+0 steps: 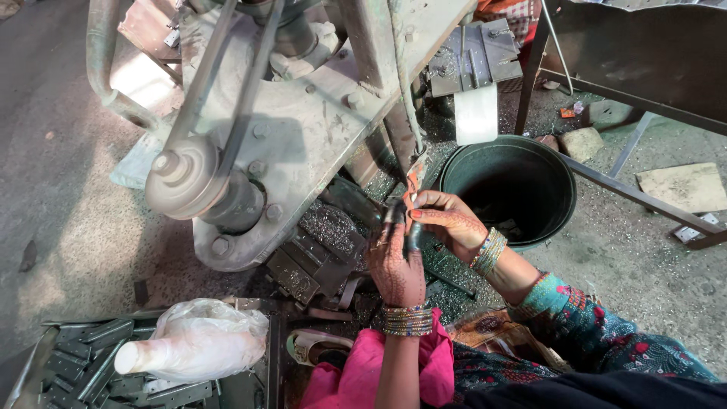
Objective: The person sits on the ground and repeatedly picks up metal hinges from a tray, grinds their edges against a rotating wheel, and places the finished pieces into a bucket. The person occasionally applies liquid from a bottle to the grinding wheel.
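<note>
Gritty concrete floor [68,227] all around, covered in metal shavings, and I'm sitting right up against a big grimy press machine [288,129] with its belt pulley [185,178] sticking out toward me. Only the one head view here, looking straight down.

Both hands are up in front of the machine base. My left hand [397,261] has its fingers spread and pointing up, tips blackened with grease. My right hand [450,223] is pinching an orange strip of cloth [414,182] between thumb and fingertips, right at the left fingertips. Looks like it's wrapped around a left finger, but honestly hard to tell from this angle.

Just behind my right hand sits a dark green bucket [560,189]. Down at lower left there's a tray of flat metal pieces [83,363] with a white bottle in a plastic bag [193,344] lying on top.
</note>
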